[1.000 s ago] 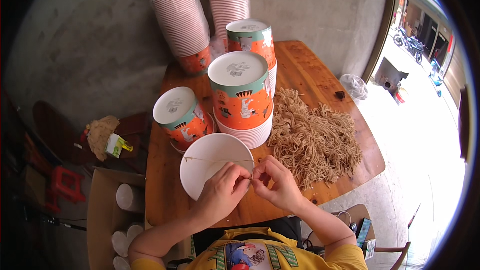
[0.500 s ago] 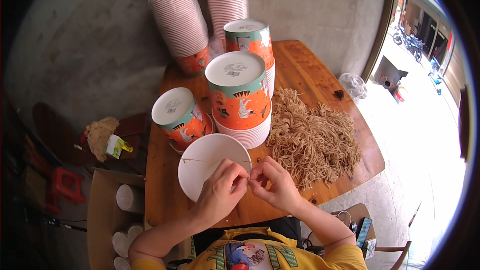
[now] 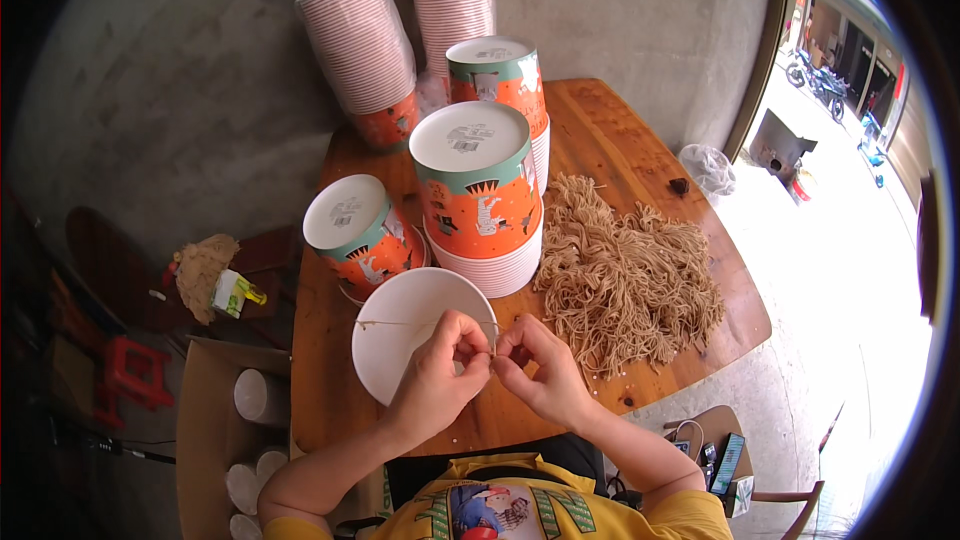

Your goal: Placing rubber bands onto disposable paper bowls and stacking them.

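Observation:
A white paper bucket (image 3: 386, 358) lies tipped toward me, its open mouth facing up. Across that mouth runs a thin beige cord (image 3: 400, 324), reaching the rim on both sides. My left hand (image 3: 440, 372) is in front of the bucket, thumb and forefinger pinched together on the cord's end by the right rim. Meeting it there, my right hand (image 3: 545, 372) pinches the same short piece of cord. The fingertips nearly touch and hide the exact spot they grip. A heap of loose beige cords (image 3: 630, 290) lies to the right of my hands.
Upside-down orange and green buckets (image 3: 480, 202) stand stacked behind, another bucket (image 3: 360, 230) at left. Tall wrapped stacks (image 3: 362, 45) lean by the wall. A cardboard box (image 3: 205, 400) with white buckets sits at lower left. A red stool (image 3: 135, 375) stands beyond it.
The tipped bucket and the cord across it have shifted slightly left. My hands have moved a little with them, still pinched together at the right rim.

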The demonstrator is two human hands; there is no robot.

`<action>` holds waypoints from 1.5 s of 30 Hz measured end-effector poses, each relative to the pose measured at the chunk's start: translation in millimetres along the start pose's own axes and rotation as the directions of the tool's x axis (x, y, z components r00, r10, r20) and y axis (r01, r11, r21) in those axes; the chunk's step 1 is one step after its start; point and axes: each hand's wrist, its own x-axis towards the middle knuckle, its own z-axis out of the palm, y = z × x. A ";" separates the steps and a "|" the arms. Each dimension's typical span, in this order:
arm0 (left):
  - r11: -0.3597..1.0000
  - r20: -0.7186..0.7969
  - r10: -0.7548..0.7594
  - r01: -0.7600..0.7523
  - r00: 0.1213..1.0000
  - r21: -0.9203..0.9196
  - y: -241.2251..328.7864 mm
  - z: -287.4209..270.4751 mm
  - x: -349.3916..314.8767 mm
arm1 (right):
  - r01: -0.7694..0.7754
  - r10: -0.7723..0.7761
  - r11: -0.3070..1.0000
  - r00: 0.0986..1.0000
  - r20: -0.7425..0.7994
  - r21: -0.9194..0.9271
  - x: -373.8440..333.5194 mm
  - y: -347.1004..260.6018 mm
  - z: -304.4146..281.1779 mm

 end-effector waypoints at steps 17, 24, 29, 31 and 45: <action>0.919 0.077 -0.232 0.244 0.970 -0.310 -0.6 -10.3 3.0 | -0.090 0.091 0.996 0.989 -0.120 0.018 -7.6 0.5 7.4; 0.906 0.096 -0.253 0.271 0.963 -0.326 -0.6 -10.0 1.4 | 0.295 -0.309 0.916 0.951 -0.011 -0.273 -2.2 0.7 -7.4; 0.909 0.096 -0.251 0.269 0.963 -0.318 -2.0 -9.4 1.2 | 0.384 -0.400 0.816 0.915 0.057 -0.432 2.3 -0.7 -10.9; 0.912 0.097 -0.245 0.263 0.965 -0.316 -3.4 -9.2 1.2 | 0.385 -0.396 0.789 0.915 0.083 -0.479 2.3 -1.7 -12.1; 0.987 0.032 -0.104 0.107 0.994 -0.117 2.7 -3.7 -6.3 | 0.617 -0.530 0.390 0.758 0.381 -0.684 12.3 -4.2 -25.4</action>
